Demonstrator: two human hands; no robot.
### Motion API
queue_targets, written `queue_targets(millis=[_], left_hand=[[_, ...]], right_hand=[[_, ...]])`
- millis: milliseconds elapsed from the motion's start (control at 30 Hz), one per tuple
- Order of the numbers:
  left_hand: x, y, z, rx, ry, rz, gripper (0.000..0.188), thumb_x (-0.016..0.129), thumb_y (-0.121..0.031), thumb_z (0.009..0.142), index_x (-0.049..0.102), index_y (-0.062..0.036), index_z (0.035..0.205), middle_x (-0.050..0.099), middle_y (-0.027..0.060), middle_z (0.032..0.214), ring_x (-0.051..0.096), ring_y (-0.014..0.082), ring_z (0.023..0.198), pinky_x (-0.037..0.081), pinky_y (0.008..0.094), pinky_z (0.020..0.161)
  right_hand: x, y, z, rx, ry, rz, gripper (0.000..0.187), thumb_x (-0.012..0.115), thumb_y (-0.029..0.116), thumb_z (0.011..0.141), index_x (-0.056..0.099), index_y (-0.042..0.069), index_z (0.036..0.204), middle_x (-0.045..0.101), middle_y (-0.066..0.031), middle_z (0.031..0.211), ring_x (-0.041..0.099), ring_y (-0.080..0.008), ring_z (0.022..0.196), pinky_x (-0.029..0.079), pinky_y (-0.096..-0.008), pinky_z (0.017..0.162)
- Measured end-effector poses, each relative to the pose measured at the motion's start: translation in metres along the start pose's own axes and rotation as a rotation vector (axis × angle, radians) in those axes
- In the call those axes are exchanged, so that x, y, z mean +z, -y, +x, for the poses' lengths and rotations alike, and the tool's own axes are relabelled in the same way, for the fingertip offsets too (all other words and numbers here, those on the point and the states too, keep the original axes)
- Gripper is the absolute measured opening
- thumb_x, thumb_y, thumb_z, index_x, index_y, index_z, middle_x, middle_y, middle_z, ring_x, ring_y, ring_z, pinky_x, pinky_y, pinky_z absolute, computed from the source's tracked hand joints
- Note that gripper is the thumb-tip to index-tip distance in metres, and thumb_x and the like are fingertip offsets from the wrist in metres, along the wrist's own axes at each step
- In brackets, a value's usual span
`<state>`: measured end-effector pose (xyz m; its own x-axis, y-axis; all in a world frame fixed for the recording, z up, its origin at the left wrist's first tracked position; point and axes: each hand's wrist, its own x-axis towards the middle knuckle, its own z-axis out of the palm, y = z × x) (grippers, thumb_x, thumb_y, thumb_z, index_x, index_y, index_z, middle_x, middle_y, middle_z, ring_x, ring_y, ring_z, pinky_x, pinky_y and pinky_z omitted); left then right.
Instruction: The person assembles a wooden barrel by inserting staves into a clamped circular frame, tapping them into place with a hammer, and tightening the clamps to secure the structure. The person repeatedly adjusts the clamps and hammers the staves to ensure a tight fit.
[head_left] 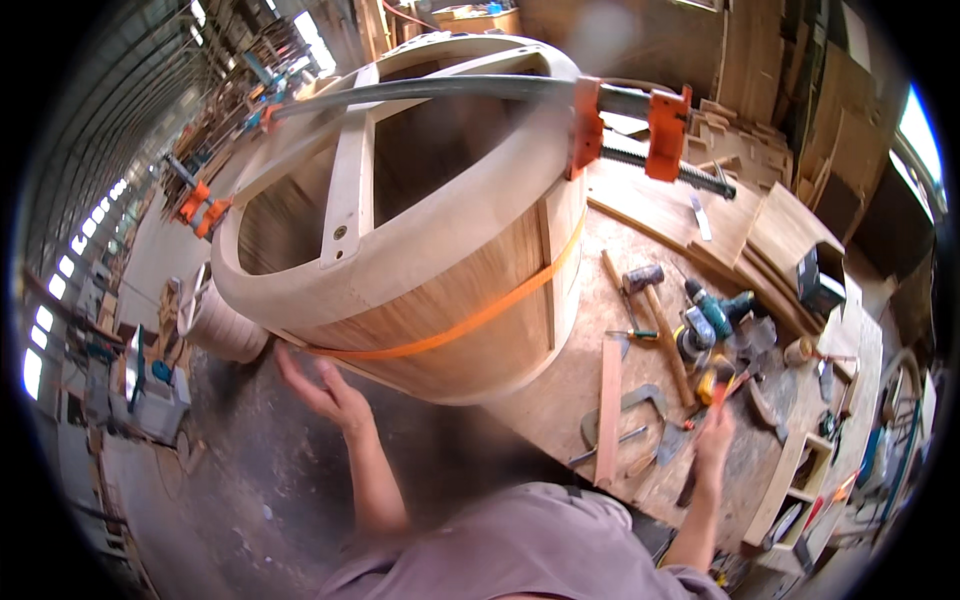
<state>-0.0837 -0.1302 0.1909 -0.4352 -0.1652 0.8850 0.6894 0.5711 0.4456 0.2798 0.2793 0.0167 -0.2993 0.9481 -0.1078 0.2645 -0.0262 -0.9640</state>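
Observation:
In front of me stands a large rounded wooden carcass (460,350) with a pale curved top rim and crosspieces. An orange strap (450,335) runs around its side. A long bar clamp with orange jaws (583,128) spans the top, and another orange clamp head (203,210) sits at the left. My left hand (335,397) is open, fingers spread, beside the carcass's lower left side near the strap; contact is unclear. My right hand (712,440) is closed over the bench around a red-handled tool (719,393), whose exact kind I cannot make out.
The workbench (540,430) carries a mallet (643,278), a teal cordless drill (712,305), a C-clamp (640,400), a wood strip (608,410) and a small divided wooden box (800,470). Boards (760,220) lie behind them. A smaller rounded wooden piece (222,325) stands left.

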Motion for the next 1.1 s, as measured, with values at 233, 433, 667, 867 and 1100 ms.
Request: queue_targets(millis=[233,433,667,867,1100], left_hand=[[0.014,-0.015,-0.031,-0.08,0.018,0.092,0.068,0.041,-0.04,0.103,0.022,0.0035,0.152,0.021,0.0267,0.157,0.024,0.0403,0.145,0.021,0.0494,0.116],[0.045,0.001,-0.039,-0.096,-0.095,0.07,0.072,0.036,-0.045,0.102,0.018,0.0021,0.153,0.014,0.0276,0.159,0.015,0.0431,0.147,0.013,0.0547,0.117],[0.031,-0.02,-0.012,-0.244,-0.012,0.116,0.073,0.039,-0.044,0.1,0.02,0.0037,0.151,0.016,0.0306,0.157,0.015,0.0468,0.146,0.01,0.057,0.116],[0.034,0.015,-0.003,-0.091,-0.102,-0.037,0.066,0.042,-0.034,0.099,0.025,0.0052,0.15,0.023,0.0285,0.156,0.022,0.0493,0.144,0.016,0.0572,0.116],[0.027,0.035,0.013,-0.006,-0.108,-0.153,0.062,0.056,-0.015,0.088,0.038,0.0009,0.145,0.037,0.0276,0.15,0.03,0.0538,0.139,0.019,0.0636,0.114]], right_hand=[[-0.018,-0.072,-0.003,0.121,0.196,-1.211,0.029,0.062,0.025,0.092,0.066,0.006,0.113,0.067,-0.0213,0.096,0.066,-0.0369,0.089,0.052,-0.0499,0.081],[0.017,0.135,0.116,-0.695,0.369,0.014,0.061,0.055,0.044,0.099,0.049,-0.003,0.139,0.053,-0.016,0.137,0.051,-0.028,0.124,0.046,-0.0388,0.097],[0.116,0.346,0.132,-1.026,0.03,-0.065,0.052,0.048,0.044,0.101,0.059,0.003,0.133,0.056,-0.0183,0.136,0.054,-0.0292,0.121,0.042,-0.0465,0.102],[0.107,0.354,0.107,-1.389,-0.13,-0.563,0.039,0.048,0.033,0.104,0.067,0.0,0.11,0.069,-0.0172,0.095,0.065,-0.0334,0.083,0.051,-0.0395,0.075],[0.117,0.353,0.062,-1.156,-0.204,-0.638,0.037,0.049,0.03,0.104,0.066,-0.002,0.104,0.068,-0.0179,0.092,0.065,-0.0339,0.08,0.051,-0.0401,0.072]])
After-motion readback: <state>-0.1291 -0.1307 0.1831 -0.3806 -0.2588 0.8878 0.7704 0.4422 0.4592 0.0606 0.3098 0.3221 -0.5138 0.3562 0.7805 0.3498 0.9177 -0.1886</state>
